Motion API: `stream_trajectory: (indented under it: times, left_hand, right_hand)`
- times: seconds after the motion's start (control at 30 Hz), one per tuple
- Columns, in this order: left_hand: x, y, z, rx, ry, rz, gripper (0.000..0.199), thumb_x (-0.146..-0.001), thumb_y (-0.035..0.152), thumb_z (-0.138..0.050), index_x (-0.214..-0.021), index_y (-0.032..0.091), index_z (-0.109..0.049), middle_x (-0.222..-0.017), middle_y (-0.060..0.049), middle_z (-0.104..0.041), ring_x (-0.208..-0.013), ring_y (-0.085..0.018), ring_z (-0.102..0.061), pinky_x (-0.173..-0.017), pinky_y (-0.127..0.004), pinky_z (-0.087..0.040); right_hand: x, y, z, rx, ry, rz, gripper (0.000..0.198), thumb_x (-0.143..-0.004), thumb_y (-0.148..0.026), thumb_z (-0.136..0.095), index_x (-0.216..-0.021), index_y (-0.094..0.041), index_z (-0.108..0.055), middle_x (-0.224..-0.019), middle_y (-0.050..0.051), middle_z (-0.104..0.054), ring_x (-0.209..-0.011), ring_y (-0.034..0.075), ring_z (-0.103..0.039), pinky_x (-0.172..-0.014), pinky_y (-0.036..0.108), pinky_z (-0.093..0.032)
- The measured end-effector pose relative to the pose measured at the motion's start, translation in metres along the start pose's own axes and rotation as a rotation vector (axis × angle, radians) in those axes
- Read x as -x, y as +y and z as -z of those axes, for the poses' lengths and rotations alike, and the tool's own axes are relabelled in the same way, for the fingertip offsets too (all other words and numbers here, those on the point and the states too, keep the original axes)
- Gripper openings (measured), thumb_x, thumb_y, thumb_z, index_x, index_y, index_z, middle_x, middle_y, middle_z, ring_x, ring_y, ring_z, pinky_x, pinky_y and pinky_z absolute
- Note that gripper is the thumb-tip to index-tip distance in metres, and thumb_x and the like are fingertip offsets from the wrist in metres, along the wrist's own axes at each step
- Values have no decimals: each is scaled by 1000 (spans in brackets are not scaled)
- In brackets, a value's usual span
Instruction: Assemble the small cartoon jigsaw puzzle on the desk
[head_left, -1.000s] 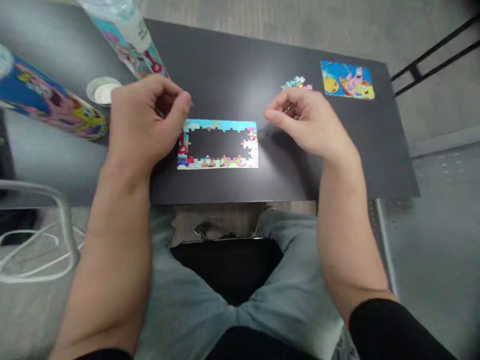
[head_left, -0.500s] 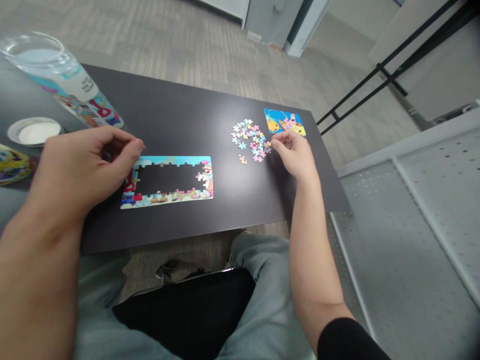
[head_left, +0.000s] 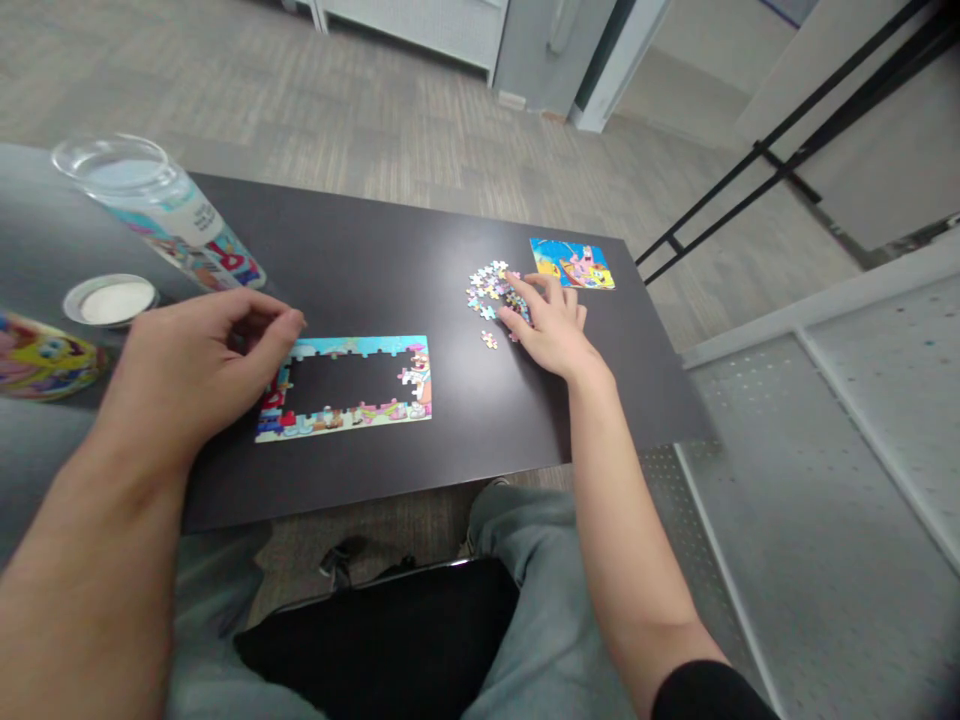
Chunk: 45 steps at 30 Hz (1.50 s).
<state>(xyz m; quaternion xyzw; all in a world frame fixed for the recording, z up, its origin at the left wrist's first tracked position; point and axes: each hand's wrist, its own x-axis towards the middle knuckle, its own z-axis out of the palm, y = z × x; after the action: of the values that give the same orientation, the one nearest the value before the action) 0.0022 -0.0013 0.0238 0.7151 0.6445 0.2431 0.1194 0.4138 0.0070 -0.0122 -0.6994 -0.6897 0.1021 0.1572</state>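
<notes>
At the left end of a puzzle border (head_left: 367,413), my left hand (head_left: 196,365) hovers with its fingers curled and the thumb against them; whatever they may hold is hidden. The joined border pieces form a rectangle around the bare dark tabletop. Farther right, my right hand (head_left: 551,325) is over a heap of loose jigsaw pieces (head_left: 484,288), fingers spread and tips among the pieces. One small cluster of pieces (head_left: 489,340) lies just in front of the heap. Behind my right hand is a cartoon picture card (head_left: 581,267), lying flat.
A clear plastic jar (head_left: 199,225) with a printed label stands at the left, beyond a round white-topped lid (head_left: 112,300). A yellow cartoon-printed container (head_left: 45,355) is at the left edge. The dark table (head_left: 352,235) ends just before my lap, where a black bag (head_left: 390,640) rests.
My right hand has moved left from the heap's right edge onto the pieces, and its pinched fingers have spread. My left hand keeps its curled pose. The whole view has shifted slightly.
</notes>
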Motion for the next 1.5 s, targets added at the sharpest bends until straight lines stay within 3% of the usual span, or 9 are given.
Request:
stream_trajectory:
  times: [0.17, 0.33, 0.47, 0.6, 0.7, 0.87, 1.07, 1.3, 1.5]
  left_hand:
    - [0, -3, -2, 45, -7, -27, 53, -102, 62, -60, -116, 21, -92, -92, -3, -86, -75, -22, -69, -76, -34, -51]
    - [1, -3, -4, 71, -3, -30, 54, -100, 67, -59, -110, 23, -89, -93, -3, -87, -72, -22, -68, -77, -35, -54]
    - [1, -3, -5, 96, -3, -46, 52, -100, 68, -59, -108, 25, -87, -91, -2, -87, -73, -22, -69, -77, -36, -55]
    - [2, -1, -4, 158, -33, -49, 37, -101, 59, -66, -105, 28, -86, -85, 2, -83, -74, -22, -69, -76, -36, -52]
    - [4, -1, 0, 227, -41, -47, 30, -102, 55, -72, -104, 27, -85, -88, 1, -83, -77, -23, -71, -79, -38, -52]
    - [7, -4, 2, 261, -39, -54, 33, -104, 56, -70, -104, 26, -84, -88, -2, -83, -79, -25, -71, -79, -41, -52]
    - [8, -3, 1, 284, -56, -64, 36, -107, 55, -69, -107, 24, -86, -90, -2, -82, -80, -24, -71, -79, -42, -51]
    - [6, -5, -5, 319, -9, -77, 30, -104, 54, -72, -105, 27, -86, -90, -3, -83, -80, -24, -72, -80, -41, -53]
    - [6, -7, -7, 318, 11, -75, 28, -104, 55, -74, -104, 29, -85, -92, -3, -86, -83, -24, -74, -81, -39, -57]
  right_hand:
    - [6, -22, 4, 70, -190, 5, 81, -129, -61, -56, -204, -33, -50, -215, 10, -36, -199, 47, -30, -159, 81, -26]
    - [16, -25, 9, 25, -245, 65, 74, -127, -65, -61, -199, -46, -58, -216, 7, -36, -201, 45, -27, -160, 81, -26]
    - [5, -22, 8, -92, -116, 83, 60, -127, -61, -63, -183, -43, -77, -201, 11, -58, -190, 46, -46, -153, 82, -39]
    - [-36, -15, 3, -139, 130, 36, 41, -121, -39, -72, -157, -29, -90, -164, 18, -81, -162, 44, -71, -143, 73, -54]
    - [-70, -8, -1, -185, 182, 2, 30, -113, -22, -79, -139, -20, -93, -153, 21, -81, -138, 37, -81, -135, 61, -62]
    - [-93, 2, -1, -225, 137, -20, 4, -105, -23, -88, -104, -26, -88, -117, 10, -82, -112, 34, -81, -122, 59, -66]
    - [-85, 0, -1, -310, 83, -50, 21, -104, -25, -87, -88, -30, -75, -81, 4, -77, -79, 30, -73, -95, 54, -67]
    - [-79, -9, 1, -493, 140, -5, 23, -97, -20, -82, -96, -32, -62, -93, 0, -77, -90, 25, -76, -94, 45, -66]
    - [-19, -45, 7, -789, 109, 179, 25, -95, -48, -91, -106, -33, -75, -109, 5, -84, -104, 29, -81, -103, 51, -71]
